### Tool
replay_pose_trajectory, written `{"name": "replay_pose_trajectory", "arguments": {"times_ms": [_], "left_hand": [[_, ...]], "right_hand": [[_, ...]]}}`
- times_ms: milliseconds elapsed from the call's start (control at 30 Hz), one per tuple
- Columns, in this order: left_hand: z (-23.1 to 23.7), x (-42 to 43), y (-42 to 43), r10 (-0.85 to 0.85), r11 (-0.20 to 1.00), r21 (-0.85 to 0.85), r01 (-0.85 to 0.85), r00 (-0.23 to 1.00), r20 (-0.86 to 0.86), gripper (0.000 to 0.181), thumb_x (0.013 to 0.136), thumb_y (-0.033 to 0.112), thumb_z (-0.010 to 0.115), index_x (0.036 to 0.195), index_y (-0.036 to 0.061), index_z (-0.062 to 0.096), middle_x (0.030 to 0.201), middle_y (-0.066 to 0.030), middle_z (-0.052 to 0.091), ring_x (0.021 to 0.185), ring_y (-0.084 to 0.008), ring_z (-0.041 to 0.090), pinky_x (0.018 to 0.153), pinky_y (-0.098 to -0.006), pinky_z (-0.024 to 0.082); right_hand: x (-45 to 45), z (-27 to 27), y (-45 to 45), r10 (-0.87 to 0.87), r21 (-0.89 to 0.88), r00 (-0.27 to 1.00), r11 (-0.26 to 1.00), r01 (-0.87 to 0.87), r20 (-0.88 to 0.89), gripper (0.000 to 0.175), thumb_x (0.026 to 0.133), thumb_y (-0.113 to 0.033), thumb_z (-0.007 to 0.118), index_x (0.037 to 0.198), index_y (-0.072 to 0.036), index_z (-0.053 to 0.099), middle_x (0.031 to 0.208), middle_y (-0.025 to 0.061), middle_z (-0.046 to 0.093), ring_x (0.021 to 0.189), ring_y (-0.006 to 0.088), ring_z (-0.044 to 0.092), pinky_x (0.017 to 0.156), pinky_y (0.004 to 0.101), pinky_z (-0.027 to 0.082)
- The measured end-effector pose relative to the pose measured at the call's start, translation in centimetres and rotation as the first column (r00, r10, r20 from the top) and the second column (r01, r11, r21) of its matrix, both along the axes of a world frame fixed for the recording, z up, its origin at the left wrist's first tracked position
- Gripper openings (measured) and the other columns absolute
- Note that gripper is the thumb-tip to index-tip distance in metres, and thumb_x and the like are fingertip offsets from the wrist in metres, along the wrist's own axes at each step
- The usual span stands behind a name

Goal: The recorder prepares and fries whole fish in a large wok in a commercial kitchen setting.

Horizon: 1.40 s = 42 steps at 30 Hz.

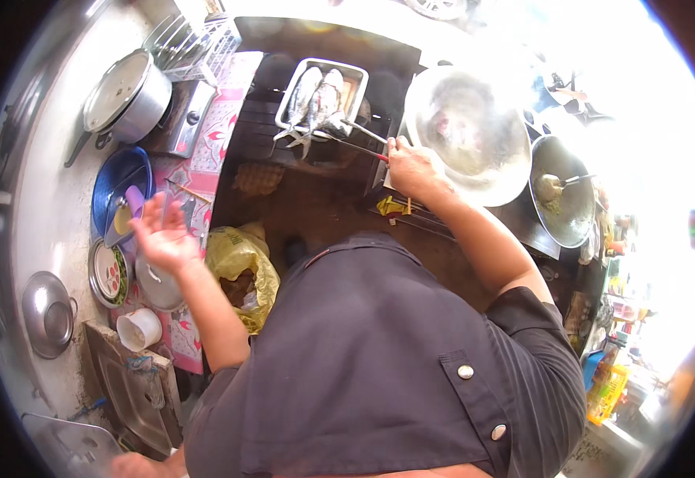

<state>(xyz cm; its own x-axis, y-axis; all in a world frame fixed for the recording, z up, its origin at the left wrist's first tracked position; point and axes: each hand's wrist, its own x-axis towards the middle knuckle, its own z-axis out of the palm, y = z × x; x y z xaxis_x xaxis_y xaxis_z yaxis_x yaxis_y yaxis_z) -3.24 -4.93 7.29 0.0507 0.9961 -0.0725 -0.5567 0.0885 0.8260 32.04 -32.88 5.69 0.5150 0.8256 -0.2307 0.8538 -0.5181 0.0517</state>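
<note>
My right hand [416, 167] grips long metal tongs [366, 131] with a red part near the fingers. The tongs' tips reach the tail end of a dark fish [335, 124] at the near right corner of a white-rimmed rectangular tray [359, 77]. Two larger silvery fish [317, 98] lie side by side there, tails over the near rim. Below my right hand's side sits a wide metal pan [473, 185], hazy with what looks like steam. My left hand [168, 233] is raised with fingers apart and nothing in it, near a blue bowl [108, 173].
At left, a pressure cooker [138, 101] stands on a gas stove [186, 119], by a wire dish rack [204, 48]. A yellow plastic bag [228, 245] stands low beside me. A wok [568, 215] holds a ladle [550, 182]. Another hand [138, 465] shows at bottom left.
</note>
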Motion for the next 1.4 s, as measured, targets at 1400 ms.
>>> {"name": "replay_pose_trajectory", "arguments": {"times_ms": [1400], "left_hand": [[-16.1, -1.4, 4.3, -0.465, 0.774, -0.586, 0.24, 0.844, -0.268, 0.044, 0.098, 0.045, 0.054, 0.112, 0.0041, 0.062, 0.102, -0.0104, 0.07, 0.083, -0.0223, 0.069, 0.069, -0.0311, 0.052]], "right_hand": [[-2.4, -5.5, 2.4, -0.235, 0.236, 0.97, 0.941, 0.241, -0.055, 0.035, 0.091, -0.016, 0.052, 0.124, -0.005, 0.058, 0.113, 0.0147, 0.062, 0.092, 0.0339, 0.069, 0.081, 0.0451, 0.055]]}}
